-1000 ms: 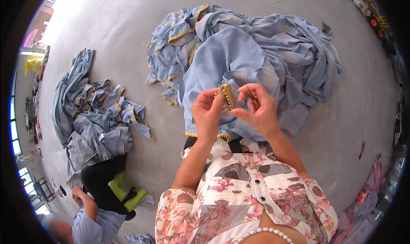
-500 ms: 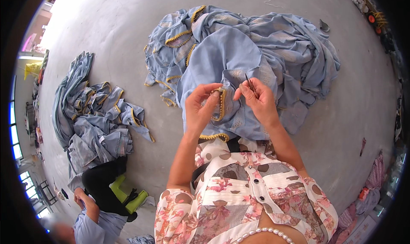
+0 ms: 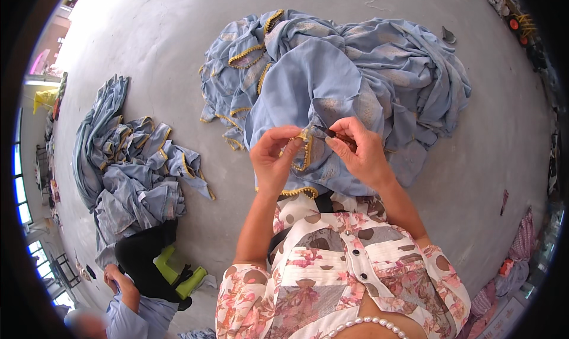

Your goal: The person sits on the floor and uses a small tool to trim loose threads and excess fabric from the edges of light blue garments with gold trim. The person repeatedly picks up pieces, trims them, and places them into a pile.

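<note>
Blue cloth bears beaded yellow trim.

A smooth grey floor spreads across the room, washed nearly white by glare at upper left. Bright, dark-framed windows line the left edge beside a pale wall.

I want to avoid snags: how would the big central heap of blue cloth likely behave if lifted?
The heap of blue cloth would likely hang floppy, as it lies in soft folds. Its gold trim might catch, being edged with small raised beads. Bunched so broadly, it may feel heavy if lifted whole.
</note>
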A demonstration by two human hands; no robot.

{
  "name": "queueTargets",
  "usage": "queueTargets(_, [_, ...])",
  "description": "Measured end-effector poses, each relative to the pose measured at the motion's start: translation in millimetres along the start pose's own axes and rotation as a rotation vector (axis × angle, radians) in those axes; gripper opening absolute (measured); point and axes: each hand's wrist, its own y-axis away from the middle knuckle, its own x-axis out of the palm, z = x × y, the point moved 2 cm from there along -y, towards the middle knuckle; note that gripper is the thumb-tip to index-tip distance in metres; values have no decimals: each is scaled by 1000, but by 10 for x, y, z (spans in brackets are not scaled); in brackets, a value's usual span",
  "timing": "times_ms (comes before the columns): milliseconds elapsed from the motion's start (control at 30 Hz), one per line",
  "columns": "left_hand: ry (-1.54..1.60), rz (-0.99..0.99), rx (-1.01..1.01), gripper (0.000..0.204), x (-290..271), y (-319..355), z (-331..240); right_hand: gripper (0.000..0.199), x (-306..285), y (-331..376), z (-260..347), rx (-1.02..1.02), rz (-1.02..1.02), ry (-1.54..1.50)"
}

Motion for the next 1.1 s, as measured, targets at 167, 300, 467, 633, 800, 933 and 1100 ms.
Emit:
queueTargets(167, [13, 0, 38, 14, -3, 7, 13, 24, 71, -21, 11, 6, 14, 12])
queueTargets(300, [45, -4, 2, 13, -15, 16, 25, 21, 91, -1, 56, 16, 11, 7])
queueTargets(467, [189, -62, -65, 11, -19, 7, 78, 19, 84, 20, -161, 76, -48, -465])
queueTargets(633, [185, -73, -96, 14, -16, -16, 109, 28, 36, -21, -57, 23, -98, -430])
queueTargets(800, [123, 117, -209, 20, 120, -5, 100, 21, 1, -100, 0, -147, 38, -70])
queueTargets(933, [45, -179, -107, 22, -400, -91, 60, 4, -498, -2, -226, -26, -239, -274])
queueTargets(1100, [-369, -363, -183, 22, -1107, 54, 449, 15, -1083, 230, -512, 56, -595, -546])
